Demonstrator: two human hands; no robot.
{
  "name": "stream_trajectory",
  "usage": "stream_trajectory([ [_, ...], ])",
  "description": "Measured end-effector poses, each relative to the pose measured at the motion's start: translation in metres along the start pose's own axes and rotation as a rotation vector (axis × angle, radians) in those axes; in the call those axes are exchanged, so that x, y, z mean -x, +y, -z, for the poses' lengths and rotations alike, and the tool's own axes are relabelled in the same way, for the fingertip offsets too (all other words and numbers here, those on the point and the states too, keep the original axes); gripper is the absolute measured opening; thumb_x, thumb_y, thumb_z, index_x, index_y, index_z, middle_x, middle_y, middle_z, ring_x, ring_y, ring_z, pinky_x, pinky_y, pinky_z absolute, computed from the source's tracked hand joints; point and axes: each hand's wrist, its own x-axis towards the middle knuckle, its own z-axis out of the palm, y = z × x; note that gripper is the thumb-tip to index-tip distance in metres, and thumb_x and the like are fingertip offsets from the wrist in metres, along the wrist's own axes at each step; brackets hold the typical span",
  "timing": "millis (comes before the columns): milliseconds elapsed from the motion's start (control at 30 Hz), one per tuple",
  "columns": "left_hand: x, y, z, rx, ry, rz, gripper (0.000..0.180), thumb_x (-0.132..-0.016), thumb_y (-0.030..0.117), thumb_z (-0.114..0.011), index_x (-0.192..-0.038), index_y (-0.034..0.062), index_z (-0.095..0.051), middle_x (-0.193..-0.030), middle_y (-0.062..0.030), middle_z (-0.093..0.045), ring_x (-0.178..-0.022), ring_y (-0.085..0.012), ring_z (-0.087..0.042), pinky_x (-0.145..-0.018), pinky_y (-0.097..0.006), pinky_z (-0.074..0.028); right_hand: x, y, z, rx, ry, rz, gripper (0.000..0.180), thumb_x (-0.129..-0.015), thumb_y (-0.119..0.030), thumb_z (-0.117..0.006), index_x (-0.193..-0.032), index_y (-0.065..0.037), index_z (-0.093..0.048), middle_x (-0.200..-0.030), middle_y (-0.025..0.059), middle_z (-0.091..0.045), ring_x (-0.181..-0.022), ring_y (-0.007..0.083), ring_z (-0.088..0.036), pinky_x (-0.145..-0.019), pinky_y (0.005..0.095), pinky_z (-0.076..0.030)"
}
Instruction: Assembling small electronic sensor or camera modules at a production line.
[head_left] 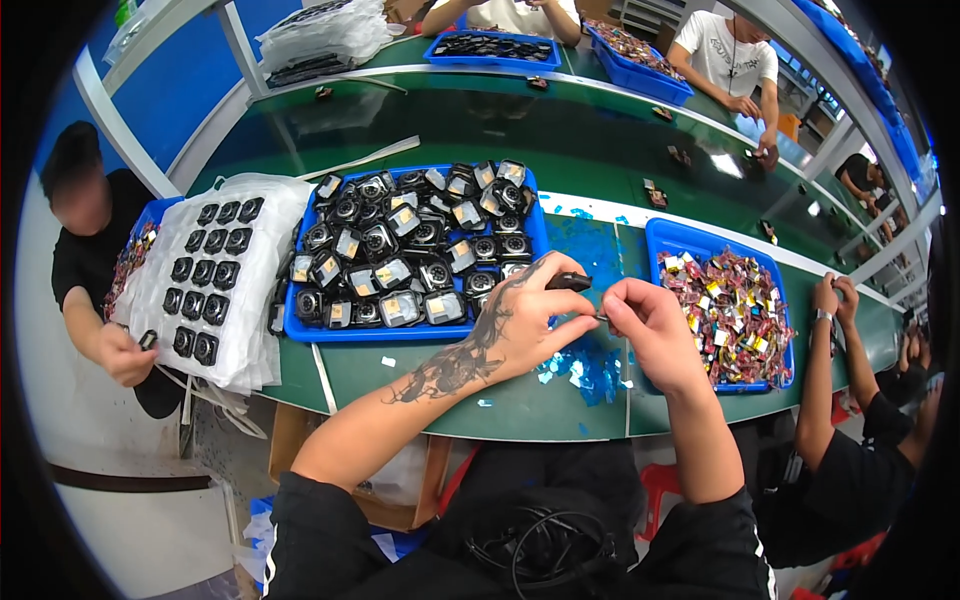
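My left hand (540, 318), tattooed across its back and wrist, is closed around a small black watch case (569, 282) that shows above the index finger. Close beside it, my right hand (648, 328) is closed in a pinch, its fingertips meeting the left fingertips. What the right fingers pinch is too small to make out. To the left stands a blue tray (390, 334) heaped with black watch cases (380, 240), several with grey and tan faces. On my right is a blue bin (654, 236) full of small red, yellow and white parts (722, 318).
Blue film scraps (590, 375) litter the green table (470, 415) under my hands. White sheets (255, 290) with rows of black watch cases lie at left. Co-workers sit left, right and across a green belt (440, 115) carrying scattered parts. A metal frame surrounds the line.
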Motion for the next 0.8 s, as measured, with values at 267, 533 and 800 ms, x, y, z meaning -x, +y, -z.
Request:
stream_trajectory([
  [267,-0.003,-0.005,-0.001,-0.214,0.039,-0.227,0.016,-0.071,0.006,-0.077,-0.085,0.0038,-0.071,-0.099,-0.0086,-0.06,-0.082,-0.0227,-0.065,-0.068,-0.032,-0.053,-0.007,0.004,0.008,-0.055,-0.126,-0.07,0.018,-0.096,-0.019,-0.056,-0.086,-0.004,-0.059,-0.072,-0.0048,-0.054,-0.065,0.0029,-0.046,-0.06,0.0195,-0.04],
  [533,-0.005,-0.003,0.003,-0.488,0.151,-0.499,0.022,-0.067,0.006,-0.079,-0.082,0.0041,-0.063,-0.092,-0.0056,-0.064,-0.074,-0.0226,-0.063,-0.06,-0.033,-0.051,-0.01,0.006,-0.004,-0.059,0.035,-0.039,0.02,-0.097,-0.019,-0.056,-0.085,-0.003,-0.058,-0.069,-0.0049,-0.051,-0.061,0.0031,-0.043,-0.056,0.0199,-0.037],
  [800,-0.001,0.011,-0.002,0.169,0.177,0.272,0.012,-0.078,0.004,-0.075,-0.089,0.0006,-0.072,-0.095,-0.0067,-0.062,-0.075,-0.0091,-0.061,-0.061,-0.022,-0.048,-0.001,0.004,-0.003,0.762,0.305,0.36,0.013,-0.085,-0.005,-0.066,-0.098,-0.002,-0.065,-0.083,0.0096,-0.063,-0.074,0.0166,-0.062,-0.062,0.027,-0.049],
])
